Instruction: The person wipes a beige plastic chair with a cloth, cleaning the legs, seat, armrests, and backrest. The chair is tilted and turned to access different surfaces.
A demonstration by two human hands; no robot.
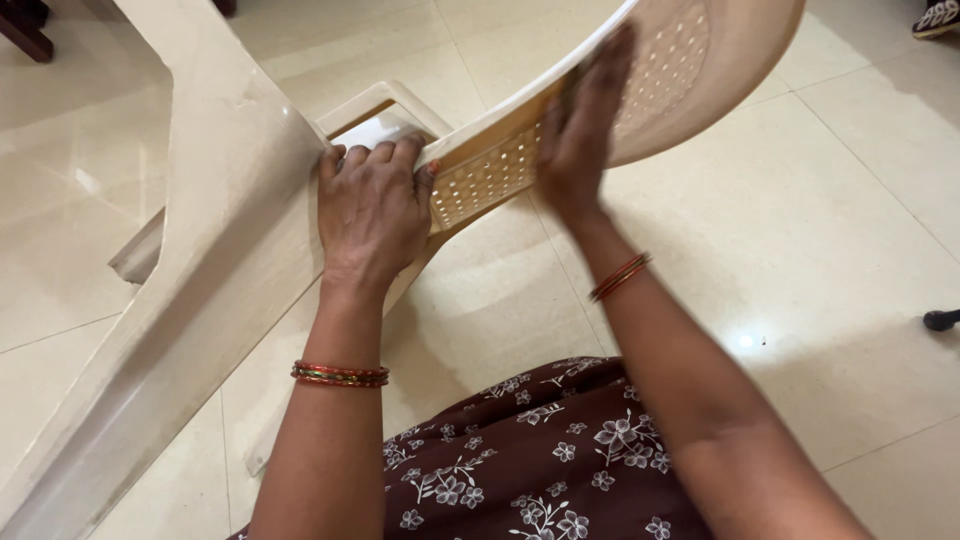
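A beige plastic chair [230, 200] is lying tipped over across the upper left and middle of the frame, above the tiled floor [800, 250]. The left hand [372, 205] is curling its fingers over the seat edge, gripping it. The right hand [585, 125] is pressing flat, fingers together, on the holed chair back [670, 60] running toward the upper right.

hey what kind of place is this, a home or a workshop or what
Probably a room in a home: glossy cream floor tiles, a beige plastic chair tipped over and gripped by both hands, and dark wooden furniture at the corner.
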